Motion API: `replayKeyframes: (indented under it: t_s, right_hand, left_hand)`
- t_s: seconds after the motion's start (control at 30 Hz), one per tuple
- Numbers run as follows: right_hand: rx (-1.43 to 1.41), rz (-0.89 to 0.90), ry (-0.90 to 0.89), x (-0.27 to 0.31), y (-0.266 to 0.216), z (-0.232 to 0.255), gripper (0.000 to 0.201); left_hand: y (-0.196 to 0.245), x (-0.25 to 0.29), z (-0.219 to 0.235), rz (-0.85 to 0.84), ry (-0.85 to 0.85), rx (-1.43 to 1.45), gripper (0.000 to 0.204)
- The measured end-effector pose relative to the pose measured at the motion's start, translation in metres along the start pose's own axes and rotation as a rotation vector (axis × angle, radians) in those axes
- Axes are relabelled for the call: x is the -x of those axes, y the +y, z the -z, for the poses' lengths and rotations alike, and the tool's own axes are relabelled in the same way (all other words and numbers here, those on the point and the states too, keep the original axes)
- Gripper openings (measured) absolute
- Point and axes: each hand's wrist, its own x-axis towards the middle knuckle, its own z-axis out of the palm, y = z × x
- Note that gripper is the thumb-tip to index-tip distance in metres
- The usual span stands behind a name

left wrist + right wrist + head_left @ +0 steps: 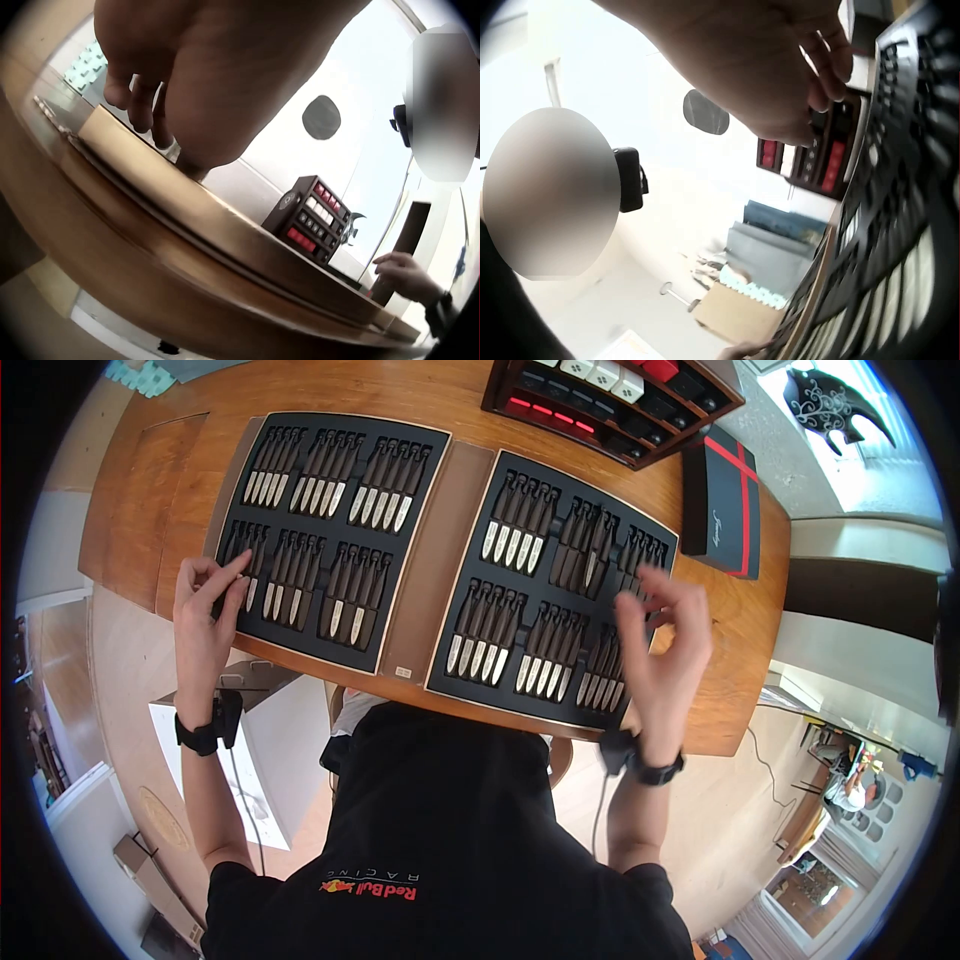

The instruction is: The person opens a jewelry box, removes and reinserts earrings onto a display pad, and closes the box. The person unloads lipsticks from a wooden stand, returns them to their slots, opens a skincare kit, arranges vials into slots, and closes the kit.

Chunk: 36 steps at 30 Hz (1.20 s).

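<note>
An open two-sided case lies in front of me, its left black tray (290,525) and right black tray (545,585) holding rows of slim dark pieces with silvery ends. My left hand (207,595) is at the lower left group, index finger and thumb extended over the leftmost slim pieces (250,595). My right hand (672,625) hovers above the right tray's outer edge, thumb and fingers loosely curved, with nothing visible between them. It hides part of the upper right group. In the upper middle group (583,550), most ends look dark and one glints.
A dark rack (610,405) with red, white and black items stands behind the case. A black box with a red ribbon (722,505) lies at the back right of the wooden table (150,470). A brown spine strip (425,560) joins the trays.
</note>
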Motion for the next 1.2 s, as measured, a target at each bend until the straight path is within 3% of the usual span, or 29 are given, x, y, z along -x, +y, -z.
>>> replayKeyframes:
  t_s: [0.07, 0.13, 0.3, 0.43, 0.57, 0.63, 0.7, 0.77, 0.93, 1.1, 1.2]
  right_hand:
    - [0.040, -0.031, -0.045, -0.018, 0.011, 0.008, 0.026]
    - [0.073, -0.063, -0.094, -0.030, 0.011, 0.004, 0.028]
    - [0.082, -0.034, -0.376, -0.046, 0.012, -0.023, 0.035]
    - [0.080, -0.100, -0.368, -0.048, 0.011, -0.020, 0.031]
    - [0.017, -0.104, -0.292, -0.027, -0.008, -0.019, 0.025]
    - [-0.094, 0.023, -0.222, -0.005, -0.039, -0.027, 0.024]
    - [-0.077, 0.300, -0.198, 0.013, -0.062, -0.040, 0.026]
    - [-0.126, 0.412, -0.184, 0.031, -0.081, -0.057, 0.026]
    - [-0.206, 0.545, -0.232, 0.045, -0.093, -0.089, 0.030]
    - [-0.332, 0.656, -0.216, 0.045, -0.103, -0.110, 0.027]
    - [-0.411, 0.606, -0.295, 0.047, -0.107, -0.116, 0.028]
  left_hand:
    - [0.007, 0.008, -0.006, 0.059, 0.040, 0.025, 0.034]
    - [0.023, 0.019, -0.011, 0.073, 0.211, 0.046, 0.030]
    - [0.091, 0.045, -0.027, -0.084, 0.084, 0.242, 0.029]
    - [0.123, 0.059, -0.044, -0.146, 0.030, 0.460, 0.038]
    - [0.155, 0.048, -0.040, -0.196, 0.055, 0.640, 0.034]
    - [0.169, 0.041, -0.041, -0.084, 0.027, 0.831, 0.031]
    - [0.176, 0.036, -0.040, -0.021, 0.022, 0.893, 0.029]
    - [0.176, 0.033, -0.038, 0.226, -0.105, 1.124, 0.032]
    - [0.150, 0.032, -0.035, 0.445, -0.097, 1.331, 0.026]
    - [0.128, 0.033, -0.036, 0.527, -0.067, 1.394, 0.022]
    - [0.115, 0.030, -0.029, 0.552, -0.073, 1.375, 0.020]
